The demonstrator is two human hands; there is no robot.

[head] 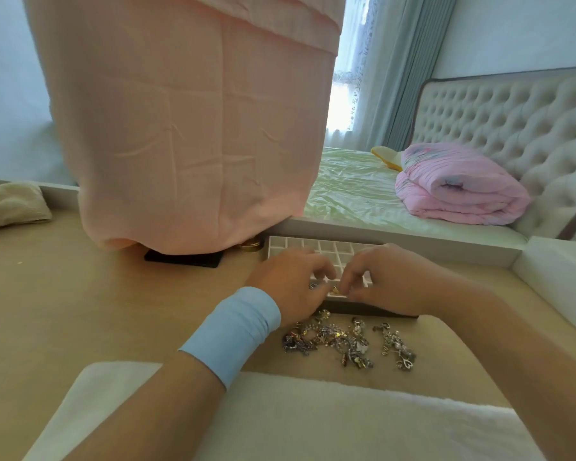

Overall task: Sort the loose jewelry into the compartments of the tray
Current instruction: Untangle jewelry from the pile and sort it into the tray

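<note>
A white tray (pixel 316 245) divided into many small square compartments lies on the wooden table ahead of me. Over its near rows my left hand (pixel 288 283) and my right hand (pixel 388 279) meet, and the fingertips of both pinch one small gold piece of jewelry (pixel 336 290). The hands hide most of the tray's near half. A loose heap of silver and gold jewelry (pixel 343 341) lies on the table just in front of the tray, below my hands. My left wrist wears a light blue band.
A tall object draped in pink cloth (pixel 193 128) stands at the back left on a black base (pixel 183 259), a small gold tin (pixel 250 246) beside it. White foam pads lie at the near edge (pixel 280 417) and right (pixel 559 277). A beige cloth (pixel 10 204) lies far left.
</note>
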